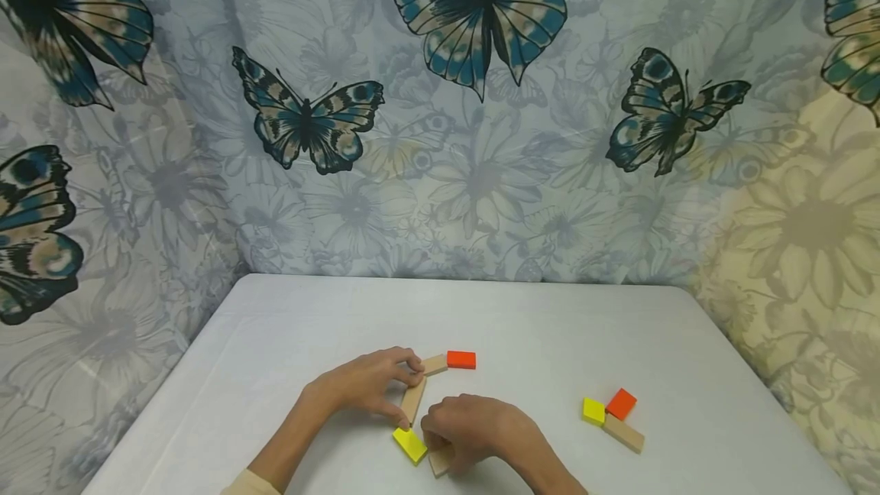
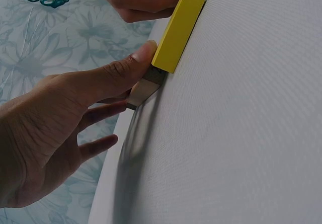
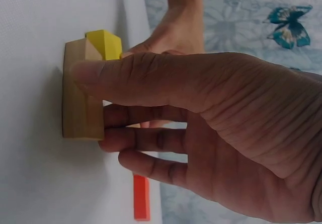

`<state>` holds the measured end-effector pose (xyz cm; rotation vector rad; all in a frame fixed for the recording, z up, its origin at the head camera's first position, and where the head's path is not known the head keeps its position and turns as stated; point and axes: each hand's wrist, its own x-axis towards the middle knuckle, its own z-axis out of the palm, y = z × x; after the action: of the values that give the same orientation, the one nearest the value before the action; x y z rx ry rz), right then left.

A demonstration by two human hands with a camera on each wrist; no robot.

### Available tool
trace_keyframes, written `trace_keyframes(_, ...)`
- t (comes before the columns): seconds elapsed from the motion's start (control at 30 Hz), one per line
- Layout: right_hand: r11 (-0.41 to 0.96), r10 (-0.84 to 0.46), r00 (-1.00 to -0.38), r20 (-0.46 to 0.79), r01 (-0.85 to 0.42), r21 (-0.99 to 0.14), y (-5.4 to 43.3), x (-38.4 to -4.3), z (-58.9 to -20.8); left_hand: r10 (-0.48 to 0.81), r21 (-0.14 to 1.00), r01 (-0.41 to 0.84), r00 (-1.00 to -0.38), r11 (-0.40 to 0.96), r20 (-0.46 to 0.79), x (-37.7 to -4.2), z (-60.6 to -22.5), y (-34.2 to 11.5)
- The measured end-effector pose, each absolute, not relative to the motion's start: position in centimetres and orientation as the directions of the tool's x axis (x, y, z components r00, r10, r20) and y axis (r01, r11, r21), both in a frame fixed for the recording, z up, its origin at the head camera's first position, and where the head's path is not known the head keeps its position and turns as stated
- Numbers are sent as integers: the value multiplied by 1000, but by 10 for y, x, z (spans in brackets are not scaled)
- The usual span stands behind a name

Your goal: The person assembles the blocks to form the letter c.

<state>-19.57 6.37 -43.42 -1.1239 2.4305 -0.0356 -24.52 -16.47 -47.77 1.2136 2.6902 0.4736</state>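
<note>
Near the front of the white table, several blocks form a bent row. My left hand (image 1: 364,386) spans a plain wooden block (image 1: 414,399), fingers at its far end and thumb at its near end. In the left wrist view, that thumb also touches the corner of a yellow block (image 2: 178,32). With thumb and fingers, my right hand (image 1: 477,428) pinches another plain wooden block (image 3: 80,116) at the yellow block's near end. Beyond the left fingers lie a further wooden block (image 1: 435,364) and a red block (image 1: 461,360), end to end.
To the right on the white table (image 1: 715,380) lies a separate cluster: a yellow block (image 1: 593,412), a red block (image 1: 622,404) and a wooden block (image 1: 624,434), close together. A butterfly-patterned cloth (image 1: 481,197) hangs behind the table and at its sides.
</note>
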Motion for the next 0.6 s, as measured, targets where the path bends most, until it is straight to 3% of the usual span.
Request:
trace_keyframes(0.17,698,-698,-590,-406,-687,-202,64,-196,-433,743,347,693,-669,632,-17,-245,-477,-164)
trace_keyframes(0.6,700,-699,-591,-403,-682,-213,59,-191,-433,740,347,690,-672,635,-18,-244,-475,-164)
